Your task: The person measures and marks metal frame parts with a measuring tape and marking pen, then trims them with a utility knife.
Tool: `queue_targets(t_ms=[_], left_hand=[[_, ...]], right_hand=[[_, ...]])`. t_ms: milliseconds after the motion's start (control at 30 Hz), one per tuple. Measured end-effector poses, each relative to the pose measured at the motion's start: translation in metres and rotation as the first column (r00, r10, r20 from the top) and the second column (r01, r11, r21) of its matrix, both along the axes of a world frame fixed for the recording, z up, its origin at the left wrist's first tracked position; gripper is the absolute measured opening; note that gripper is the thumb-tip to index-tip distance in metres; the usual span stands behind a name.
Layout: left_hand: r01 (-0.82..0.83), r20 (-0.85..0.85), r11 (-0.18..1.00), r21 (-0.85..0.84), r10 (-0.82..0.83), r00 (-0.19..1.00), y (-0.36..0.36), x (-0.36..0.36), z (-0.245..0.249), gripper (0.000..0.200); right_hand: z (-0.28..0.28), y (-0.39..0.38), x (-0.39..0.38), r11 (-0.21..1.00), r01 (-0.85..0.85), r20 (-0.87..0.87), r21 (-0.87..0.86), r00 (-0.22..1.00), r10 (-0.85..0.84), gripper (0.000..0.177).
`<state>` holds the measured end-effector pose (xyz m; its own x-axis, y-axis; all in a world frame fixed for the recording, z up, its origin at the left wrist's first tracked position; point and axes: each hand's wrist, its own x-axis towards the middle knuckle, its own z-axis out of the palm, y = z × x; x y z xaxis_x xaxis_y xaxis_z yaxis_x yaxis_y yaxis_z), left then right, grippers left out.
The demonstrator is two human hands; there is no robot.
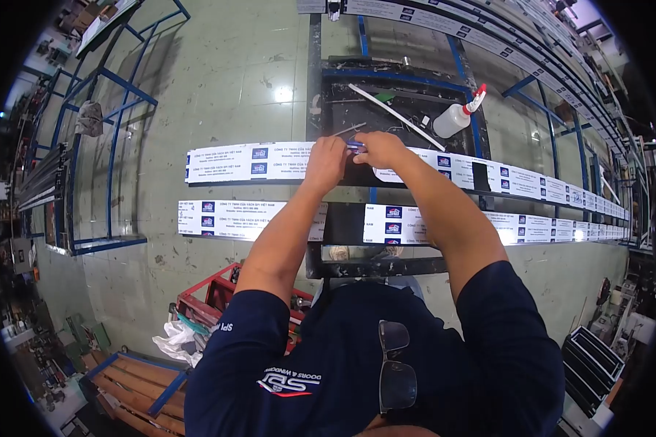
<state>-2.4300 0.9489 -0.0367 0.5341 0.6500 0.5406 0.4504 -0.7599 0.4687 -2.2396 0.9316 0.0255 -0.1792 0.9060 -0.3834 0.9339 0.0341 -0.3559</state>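
Note:
Both hands meet over the far long profile [229, 163], which is wrapped in white printed protective film. My left hand [329, 160] rests on its film with bent fingers pressed together. Close beside it, my right hand [379, 150] is closed, its fingertips at a small bluish-white item [355, 146] between the hands. The kind of that item cannot be made out, and the fingers partly hide it. A dark bare stretch of the profile shows just below the hands. Nearer my body lies a second film-wrapped profile [521, 227], also with a dark uncovered section.
A spray bottle [453, 120] with a red nozzle stands on the black workbench [353, 113], near a thin white strip [397, 116]. Blue metal racks [109, 116] stand to the left. A red tool box [219, 295] sits below on the left, with wrapped profiles [444, 25] beyond.

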Motion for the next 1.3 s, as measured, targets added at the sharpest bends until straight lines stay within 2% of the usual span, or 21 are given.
queue_targets(t_ms=[33, 167, 233, 267, 367, 567, 600, 633, 667, 700, 767, 867, 1067, 1133, 1200, 1300], left_hand=[[0.005, 0.016, 1.000, 0.002, -0.005, 1.000, 0.000, 0.000, -0.001, 0.017], [0.015, 0.019, 0.999, -0.038, -0.014, 1.000, -0.001, -0.001, -0.002, 0.019], [0.012, 0.012, 0.999, -0.044, -0.011, 1.000, -0.001, -0.002, -0.002, 0.019], [0.011, 0.004, 0.999, -0.047, -0.011, 1.000, 0.000, -0.002, -0.002, 0.019], [0.008, -0.018, 0.998, -0.062, -0.009, 1.000, 0.001, -0.002, -0.005, 0.022], [0.035, -0.005, 0.995, -0.092, -0.036, 0.999, -0.007, -0.002, 0.029, 0.032], [0.003, -0.018, 0.997, -0.082, -0.005, 1.000, -0.003, -0.002, 0.022, 0.032], [-0.011, -0.013, 0.997, -0.073, 0.010, 1.000, 0.005, 0.000, 0.010, 0.033], [0.020, -0.096, 0.987, -0.159, -0.036, 0.995, 0.009, 0.000, 0.001, 0.030], [0.053, 0.000, 0.995, -0.079, -0.053, 0.999, 0.009, 0.003, -0.003, 0.025], [0.013, -0.022, 0.996, -0.083, -0.015, 1.000, 0.005, 0.005, 0.005, 0.020], [-0.041, -0.092, 0.996, -0.076, 0.034, 0.995, 0.001, 0.007, 0.013, 0.019], [-0.048, -0.045, 0.992, -0.120, 0.043, 0.998, -0.002, 0.008, 0.014, 0.015], [-0.048, -0.020, 0.978, -0.201, 0.045, 0.999, -0.003, 0.007, 0.015, 0.012], [-0.047, 0.002, 0.975, -0.216, 0.049, 0.999, -0.002, 0.006, 0.013, 0.006], [-0.082, 0.039, 0.954, -0.289, 0.097, 0.995, -0.002, 0.004, 0.008, 0.004]], right_hand=[[-0.001, 0.001, 0.002, 0.999, -0.022, 0.030, 0.028, 0.999, 0.021, 0.036], [-0.005, 0.001, 0.004, 0.998, -0.066, -0.010, -0.022, 0.998, 0.066, 0.030], [-0.013, -0.007, 0.004, 0.974, -0.106, -0.024, 0.199, 0.993, 0.113, 0.026], [-0.018, -0.011, 0.003, 0.975, -0.105, -0.023, 0.198, 0.994, 0.111, 0.026], [-0.035, -0.019, -0.001, 0.913, -0.097, 0.048, 0.395, 0.995, 0.085, 0.025], [-0.035, -0.024, -0.005, 0.926, -0.029, 0.040, 0.376, 0.999, 0.015, 0.027], [-0.034, -0.022, -0.009, 0.949, 0.004, 0.010, 0.317, 1.000, -0.007, 0.028], [-0.038, -0.024, -0.011, 0.933, 0.039, -0.064, 0.358, 0.998, -0.017, 0.027], [-0.032, -0.028, -0.014, 0.924, 0.076, -0.081, 0.375, 0.995, -0.049, 0.027], [-0.023, -0.030, -0.015, 0.941, 0.091, -0.100, 0.326, 0.993, -0.061, 0.024], [-0.036, -0.033, -0.013, 0.903, 0.118, -0.156, 0.413, 0.986, -0.057, 0.020], [-0.034, -0.035, -0.018, 0.917, 0.140, -0.137, 0.373, 0.986, -0.095, 0.025], [-0.009, -0.026, -0.016, 0.940, 0.198, -0.086, 0.279, 0.980, -0.181, 0.032], [-0.005, -0.016, -0.005, 0.975, 0.006, 0.006, 0.224, 1.000, -0.008, 0.031], [-0.009, -0.010, 0.000, 0.980, 0.001, 0.009, 0.200, 1.000, -0.003, 0.029], [-0.024, -0.011, 0.001, 0.958, -0.071, 0.042, 0.278, 0.997, 0.062, 0.028]])
